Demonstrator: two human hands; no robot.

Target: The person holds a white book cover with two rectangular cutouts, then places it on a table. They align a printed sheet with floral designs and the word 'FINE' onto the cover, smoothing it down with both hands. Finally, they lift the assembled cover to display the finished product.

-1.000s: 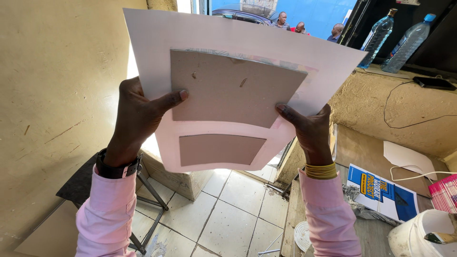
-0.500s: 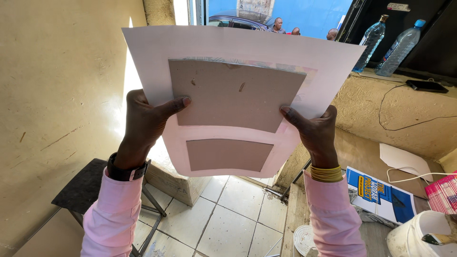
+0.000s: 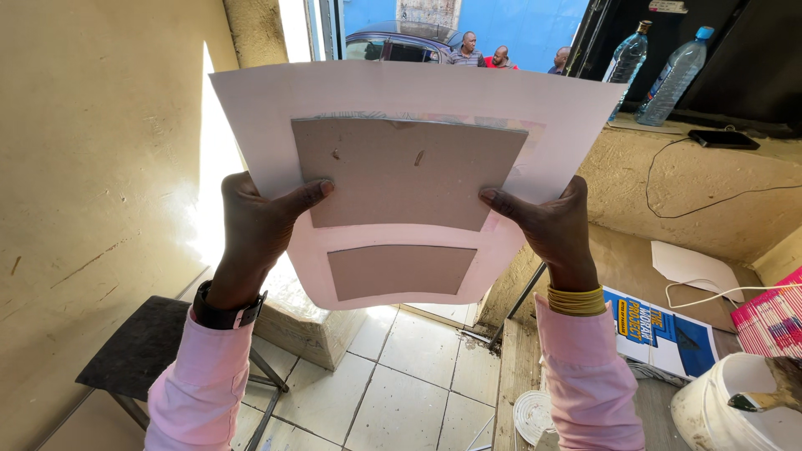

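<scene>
I hold up a large white paper sheet (image 3: 418, 92) in front of me with both hands. A brown cardboard panel (image 3: 401, 171) lies against its middle, and a smaller brown cardboard piece (image 3: 399, 271) sits below it. My left hand (image 3: 255, 225) grips the sheet's left edge, thumb pressed on the big panel. My right hand (image 3: 551, 225) grips the right edge, thumb on the panel's lower right corner. Both arms wear pink sleeves; a dark watch is on the left wrist and yellow bangles on the right.
A dark stool (image 3: 146, 347) stands at lower left by the yellow wall. Two plastic bottles (image 3: 668, 79) stand on the ledge at upper right. A blue printed booklet (image 3: 660, 334), white bucket (image 3: 735, 413) and white cable lie at right. Tiled floor below; people stand outside.
The sheet and both hands have shifted slightly lower and rightward in view, the paper now bowing more. The grip on both edges stays the same.
</scene>
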